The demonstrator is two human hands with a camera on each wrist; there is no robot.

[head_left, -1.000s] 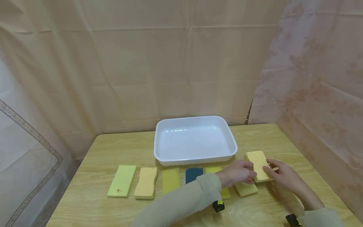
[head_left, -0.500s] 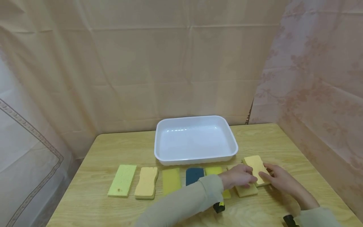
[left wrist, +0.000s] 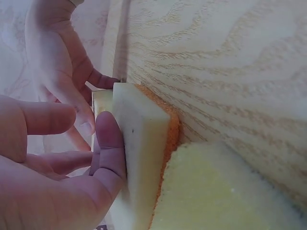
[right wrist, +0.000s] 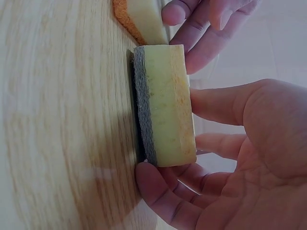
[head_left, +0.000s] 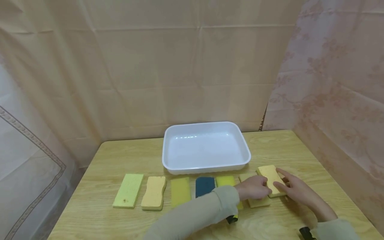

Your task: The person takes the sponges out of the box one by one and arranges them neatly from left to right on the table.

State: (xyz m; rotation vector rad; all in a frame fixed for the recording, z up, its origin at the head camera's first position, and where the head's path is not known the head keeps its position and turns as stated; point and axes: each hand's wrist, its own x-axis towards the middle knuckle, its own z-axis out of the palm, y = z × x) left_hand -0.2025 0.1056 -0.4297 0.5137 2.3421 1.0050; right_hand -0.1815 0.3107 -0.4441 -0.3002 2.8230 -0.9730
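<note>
At the right end of a row of sponges, my right hand (head_left: 300, 190) holds a layered sponge (head_left: 270, 176) by its right side, thumb on its top. The right wrist view shows grey, pale green and yellow layers on this layered sponge (right wrist: 163, 105), close to the tabletop. My left hand (head_left: 255, 187) reaches across, its fingers bent loosely at the left edge of that sponge. One left finger touches a pale sponge with an orange underside (left wrist: 144, 124), which lies beside it. In the head view the left hand partly covers this pale sponge (head_left: 259, 202).
A white tray (head_left: 207, 168) stands behind the row on the wooden table (head_left: 135, 156). Leftward lie a light green sponge (head_left: 128, 190), a wavy-edged sponge (head_left: 154, 193), two yellow sponges (head_left: 180, 191) and a dark blue one (head_left: 205, 186). Cloths hang behind and beside the table.
The layered sponge has come down and slightly toward me with my right hand, ending next to the pale sponge. My left hand has stayed nearly in place, its fingers shifting a little.
</note>
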